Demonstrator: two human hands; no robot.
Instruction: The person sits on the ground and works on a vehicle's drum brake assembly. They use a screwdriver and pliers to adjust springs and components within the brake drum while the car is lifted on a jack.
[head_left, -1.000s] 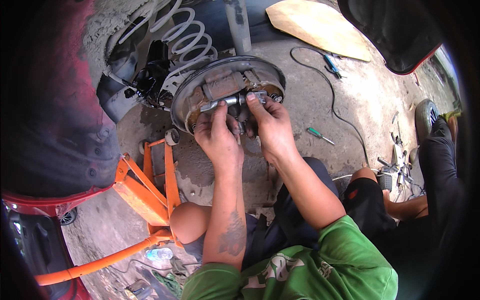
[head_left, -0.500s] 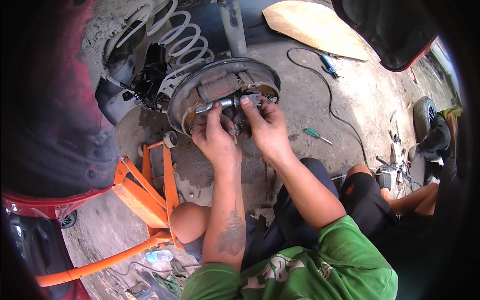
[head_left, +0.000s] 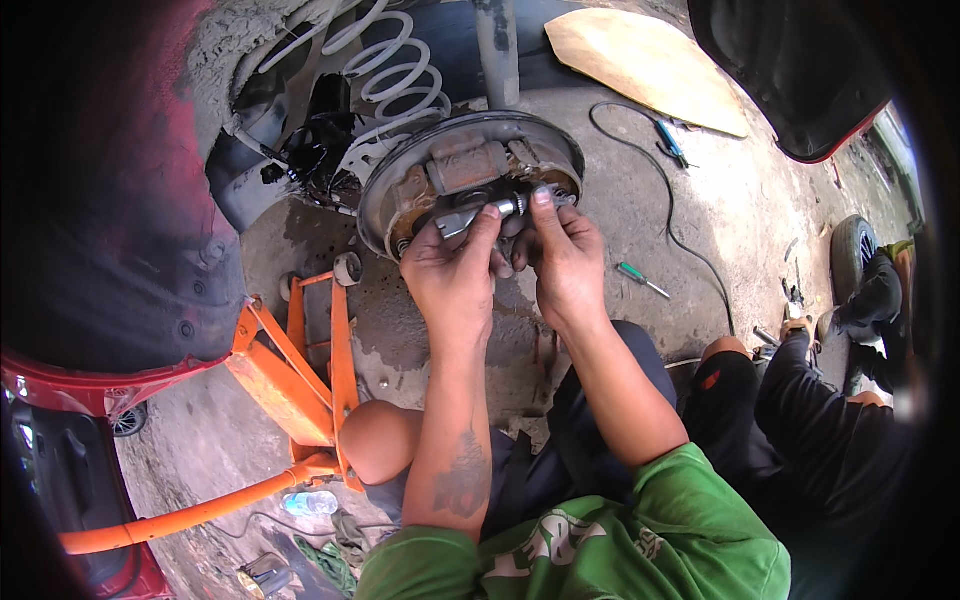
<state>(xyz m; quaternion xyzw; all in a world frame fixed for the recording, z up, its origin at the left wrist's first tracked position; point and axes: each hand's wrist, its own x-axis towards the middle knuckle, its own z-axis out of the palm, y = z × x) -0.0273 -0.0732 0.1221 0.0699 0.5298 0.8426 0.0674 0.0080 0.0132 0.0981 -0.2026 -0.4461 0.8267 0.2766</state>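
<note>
Between my two hands is a metal brake adjuster (head_left: 458,222), a short rod with a forked end and a small toothed wheel. My left hand (head_left: 452,280) pinches its forked side between thumb and fingers. The thumb and fingers of my right hand (head_left: 570,268) are closed on its other end, by the toothed wheel. Both hands are just in front of the near edge of an open drum brake plate (head_left: 372,200). A rusty brown block (head_left: 466,170) sits on that plate. My fingers hide part of the adjuster and the plate's lower edge.
An orange floor jack (head_left: 285,385) stands at the left under the red car. A coil spring (head_left: 395,75) hangs behind the brake. Right on the concrete lie a green screwdriver (head_left: 642,279) and a black cable (head_left: 668,210). Another person's dark sleeve (head_left: 800,385) reaches in there.
My view has shifted, so the brake sits further right in it. The adjuster's forked end now shows more plainly. Another person's arm has come in at the right, reaching toward the floor.
</note>
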